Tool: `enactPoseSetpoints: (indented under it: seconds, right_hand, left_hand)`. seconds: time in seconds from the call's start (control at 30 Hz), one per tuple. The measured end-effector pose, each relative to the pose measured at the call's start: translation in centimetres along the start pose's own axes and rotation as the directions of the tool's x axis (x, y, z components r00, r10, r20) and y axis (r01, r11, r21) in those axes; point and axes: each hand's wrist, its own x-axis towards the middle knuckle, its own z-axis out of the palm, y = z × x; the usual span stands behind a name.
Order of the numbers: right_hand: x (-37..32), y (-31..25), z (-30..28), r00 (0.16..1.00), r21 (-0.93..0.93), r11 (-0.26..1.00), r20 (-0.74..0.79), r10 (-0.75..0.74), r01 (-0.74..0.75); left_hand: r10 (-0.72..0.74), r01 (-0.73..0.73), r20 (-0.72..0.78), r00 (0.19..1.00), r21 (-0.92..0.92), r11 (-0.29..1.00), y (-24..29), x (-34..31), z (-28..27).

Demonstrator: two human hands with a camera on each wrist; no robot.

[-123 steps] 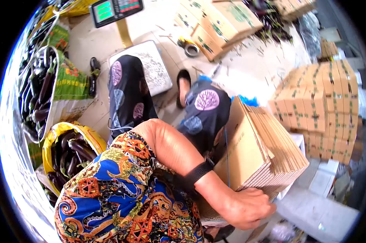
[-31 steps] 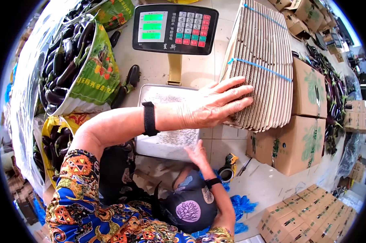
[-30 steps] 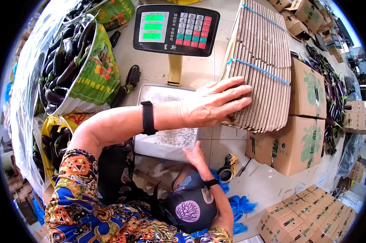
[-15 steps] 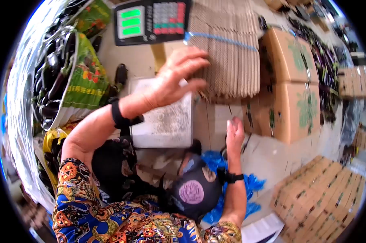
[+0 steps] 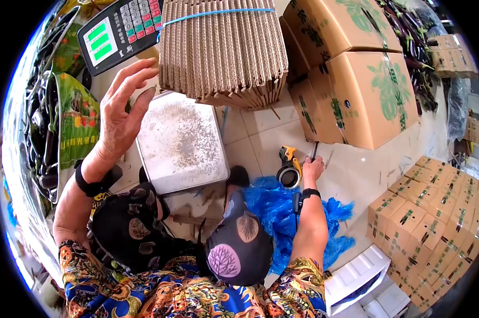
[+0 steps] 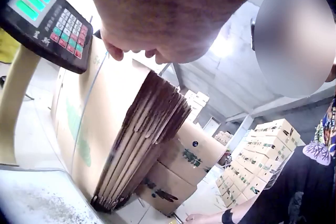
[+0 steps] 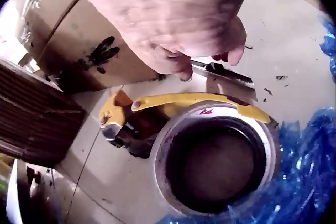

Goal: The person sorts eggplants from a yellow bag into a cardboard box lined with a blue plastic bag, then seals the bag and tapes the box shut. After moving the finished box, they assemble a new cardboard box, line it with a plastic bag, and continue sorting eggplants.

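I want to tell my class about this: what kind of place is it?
Probably a packing room for eggplants. You can see eggplants in a green bag, a weighing scale, and a bundle of cardboard near piled-up boxes.

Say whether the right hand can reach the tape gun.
Probably yes: the tape gun lies close by the right hand, its handle uncovered, though blue plastic crowds one side. The hand appears to hold a cutter, which may need putting down first.

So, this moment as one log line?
left hand: beside cardboard stack | right hand: grips knife-like tool | tape dispenser: near blue plastic
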Motion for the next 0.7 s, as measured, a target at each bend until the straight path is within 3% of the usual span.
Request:
enactPoseSetpoints:
  seconds: [0.13, 0.23, 0.27, 0.4, 0.47, 0.5, 0.53, 0.57, 0.6, 0.63, 0.67, 0.7]
  right_hand:
    - [0.9, -0.2, 1.7, 0.982, 0.03, 0.989, 0.127, 0.137, -0.142]
    - [0.6, 1.0, 2.6, 0.988, 0.042, 0.997, 0.139, 0.064, -0.07]
    - [0.5, 2.0, 2.8, 0.99, 0.044, 0.999, 0.139, 0.023, -0.029]
    - [-1.4, 4.3, 1.1, 0.971, 0.014, 0.99, 0.2, 0.133, -0.138]
    - [-3.3, 4.4, -0.8, 0.981, 0.092, 0.987, 0.154, 0.118, -0.134]
    - [-4.1, 5.3, -0.8, 0.996, 0.241, 0.97, 0.088, 0.018, -0.039]
    - [-5.2, 5.3, -1.5, 0.984, 0.193, 0.965, -0.047, -0.174, 0.18]
    - [-5.3, 7.2, -0.3, 0.987, 0.31, 0.941, 0.037, -0.156, 0.137]
    - [-8.2, 1.9, -6.5, 0.976, 0.526, 0.85, 0.185, -0.111, -0.003]
    - [-10.0, -1.0, -10.0, 0.949, 0.558, 0.828, 0.232, -0.215, 0.052]
    - [-11.5, -3.7, -12.3, 0.942, 0.617, 0.787, 0.258, -0.213, 0.009]
    - [-12.7, -6.0, -14.2, 0.936, 0.672, 0.739, 0.283, -0.207, -0.04]
  left_hand:
    - [-0.026, 0.025, 0.038, 0.999, 0.028, 0.999, 0.0, 0.3, 0.7]
    - [0.165, -0.156, -0.027, 0.986, 0.191, 0.969, 0.2, 1.6, 1.3]
    - [0.169, -0.15, -0.078, 0.983, 0.201, 0.968, 0.6, 2.3, 1.6]
    - [0.218, -0.191, -0.071, 0.973, 0.278, 0.941, 1.8, 5.4, 1.9]
    - [0.233, -0.213, -0.021, 0.972, 0.343, 0.915, 0.7, 6.8, 2.9]
    - [0.245, -0.228, 0.01, 0.969, 0.406, 0.885, -0.4, 7.3, 3.6]
    - [0.235, -0.224, 0.031, 0.972, 0.437, 0.871, -0.5, 7.6, 3.7]
    - [0.224, -0.222, 0.052, 0.973, 0.463, 0.858, -0.5, 8.1, 3.7]
    - [0.215, -0.199, 0.013, 0.976, 0.444, 0.874, -0.3, 8.5, 3.8]
    - [0.204, -0.173, -0.029, 0.979, 0.422, 0.89, 0.0, 9.0, 3.9]
    - [0.221, -0.164, -0.115, 0.968, 0.378, 0.911, 0.0, 9.6, 4.1]
    - [0.188, -0.138, -0.072, 0.98, 0.434, 0.89, -0.4, 10.3, 4.4]
